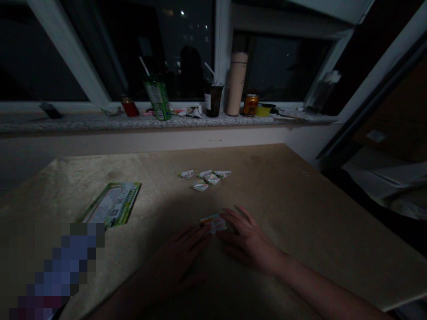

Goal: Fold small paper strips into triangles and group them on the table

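A small printed piece of paper [213, 222] lies on the wooden table [300, 204] close in front of me. My left hand [182, 251] lies flat beside it, fingertips touching its left edge. Fingers spread, my right hand [245, 238] presses on the paper's right side. Farther back on the table sits a cluster of several small folded paper pieces [205, 178]. The scene is dim.
A green printed leaflet [113, 204] lies at the left of the table. The stone windowsill [83, 121] behind holds a green cup with straw [157, 98], a dark cup [212, 98], a tall beige tumbler [236, 83], two cans and scraps.
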The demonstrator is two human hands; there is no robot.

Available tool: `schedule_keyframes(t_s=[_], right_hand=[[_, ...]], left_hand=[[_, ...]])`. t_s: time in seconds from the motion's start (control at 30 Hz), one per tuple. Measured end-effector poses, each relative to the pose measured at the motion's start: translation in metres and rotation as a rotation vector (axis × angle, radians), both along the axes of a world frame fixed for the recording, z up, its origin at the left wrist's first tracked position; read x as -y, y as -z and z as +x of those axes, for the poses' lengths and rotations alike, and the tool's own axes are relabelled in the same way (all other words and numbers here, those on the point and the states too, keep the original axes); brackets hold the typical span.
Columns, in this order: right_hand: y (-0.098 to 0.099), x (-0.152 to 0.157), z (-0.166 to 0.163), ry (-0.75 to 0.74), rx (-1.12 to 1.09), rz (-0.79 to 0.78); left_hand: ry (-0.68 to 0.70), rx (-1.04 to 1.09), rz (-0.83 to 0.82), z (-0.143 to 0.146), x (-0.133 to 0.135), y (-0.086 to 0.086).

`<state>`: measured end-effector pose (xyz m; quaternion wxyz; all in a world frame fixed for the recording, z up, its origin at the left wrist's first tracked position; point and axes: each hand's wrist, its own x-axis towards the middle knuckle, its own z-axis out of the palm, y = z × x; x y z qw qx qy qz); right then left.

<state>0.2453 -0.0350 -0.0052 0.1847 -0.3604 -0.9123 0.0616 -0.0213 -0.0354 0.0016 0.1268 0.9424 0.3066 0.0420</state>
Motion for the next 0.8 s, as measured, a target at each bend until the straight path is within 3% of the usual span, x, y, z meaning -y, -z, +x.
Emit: schedule_keyframes(t_s=[0.8], right_hand=[[0.0042, -0.0007, -0.0004, 0.076, -0.081, 0.077]], left_hand=[[0.007, -0.03, 0.001, 0.0003, -0.0006, 0.0012]])
